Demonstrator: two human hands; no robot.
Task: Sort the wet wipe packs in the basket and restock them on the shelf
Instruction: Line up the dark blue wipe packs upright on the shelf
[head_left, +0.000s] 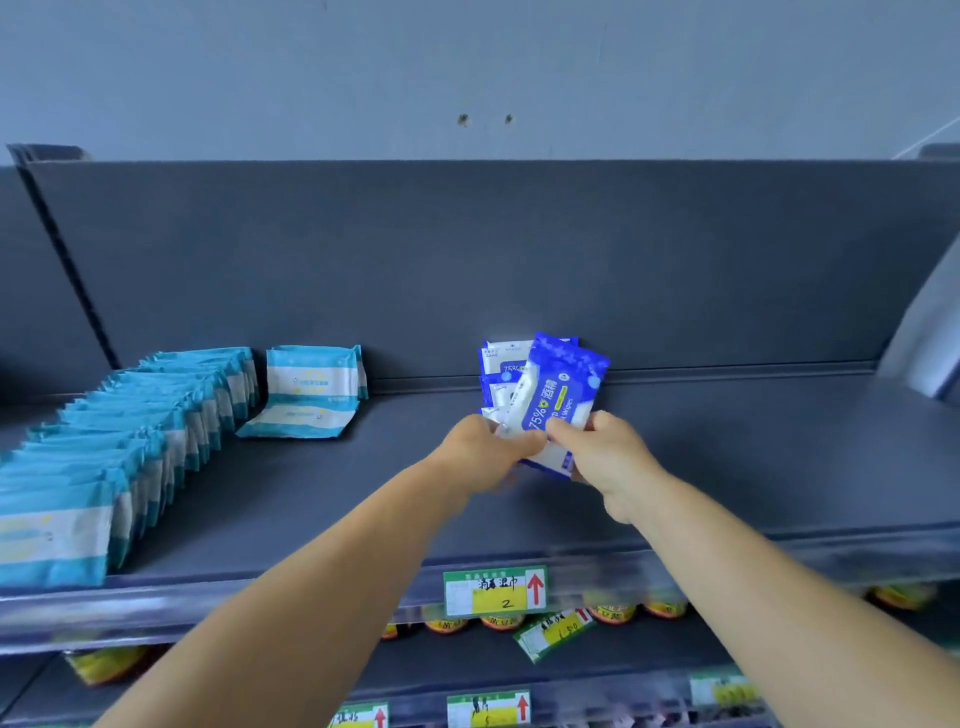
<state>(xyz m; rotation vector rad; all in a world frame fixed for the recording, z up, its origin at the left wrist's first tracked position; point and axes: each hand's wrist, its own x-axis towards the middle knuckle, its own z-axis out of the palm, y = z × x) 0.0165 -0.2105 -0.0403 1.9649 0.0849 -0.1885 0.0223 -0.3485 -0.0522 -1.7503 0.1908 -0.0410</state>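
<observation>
Up on the grey shelf (727, 467) the biggest block of stock is the long row of light-blue wipe packs (119, 457), standing on edge along the left side and running back toward the rear panel. Just beyond that row a few more of the same kind (311, 389) lean against the back, with one lying flat at their foot.

Well to the right of those, toward the middle of the shelf, the person holds a small fan of dark-blue wipe packs (545, 400) upright, their tops near the back panel. The left hand (488, 447) is curled round the lower left edges of the bundle; the right hand (602, 447) pinches the front pack at its lower right, thumb on the printed face. Whether the bundle's bottom edges touch the shelf I can't tell, since the hands cover them.

These packs look light, soft and squashy, with a slick film wrapper, so I'd judge they slide over one another easily and flop unless propped against something. Holding them by the flat faces, squeezed together as a stack, seems safer than by the crimped ends.

Below, a green and yellow price tag (493, 590) with a red arrow sits on the shelf's front rail.
</observation>
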